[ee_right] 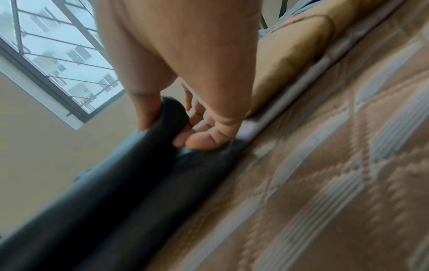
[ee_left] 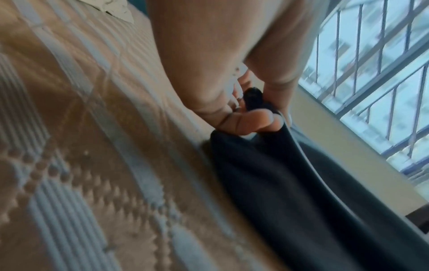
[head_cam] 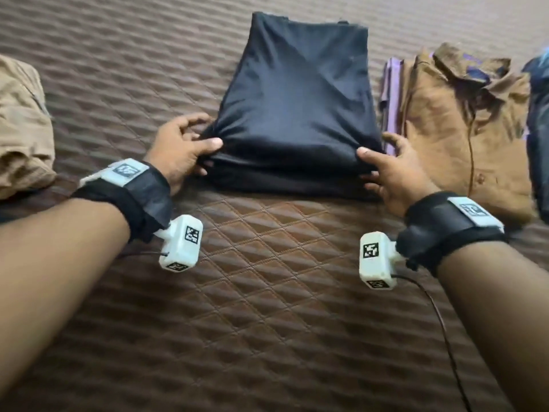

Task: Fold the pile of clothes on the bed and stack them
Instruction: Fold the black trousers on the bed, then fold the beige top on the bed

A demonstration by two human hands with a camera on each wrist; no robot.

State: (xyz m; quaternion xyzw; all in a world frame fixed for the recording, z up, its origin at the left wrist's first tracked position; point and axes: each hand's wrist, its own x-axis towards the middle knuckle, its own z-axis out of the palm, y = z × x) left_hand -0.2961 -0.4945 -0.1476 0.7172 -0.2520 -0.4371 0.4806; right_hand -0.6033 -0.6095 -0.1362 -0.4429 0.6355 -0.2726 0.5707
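We look down at a bed (head_cam: 267,292) covered in a brown quilted spread with a diamond pattern. In the middle lies a dark navy garment (head_cam: 297,108), partly folded into a tall shape that narrows away from us, with its near edge doubled over into thick layers.

Our left hand (head_cam: 181,150) grips the near left corner of that garment, thumb on top and fingers curled underneath, bunching the cloth. Our right hand (head_cam: 389,173) holds the near right corner the same way, thumb pressed on the top layer and fingers tucked beneath. The wrist views confirm both pinches on the dark fabric.

Just to the right of the navy garment sits a stack of folded clothes: a tan collared shirt (head_cam: 466,129) lies on top of a purple garment (head_cam: 392,93) whose edge peeks out on the left. Another dark item (head_cam: 539,129) shows at the far right edge. At the far left lies a beige garment (head_cam: 23,129), loosely crumpled. A barred window (ee_left: 376,77) appears beyond the bed.
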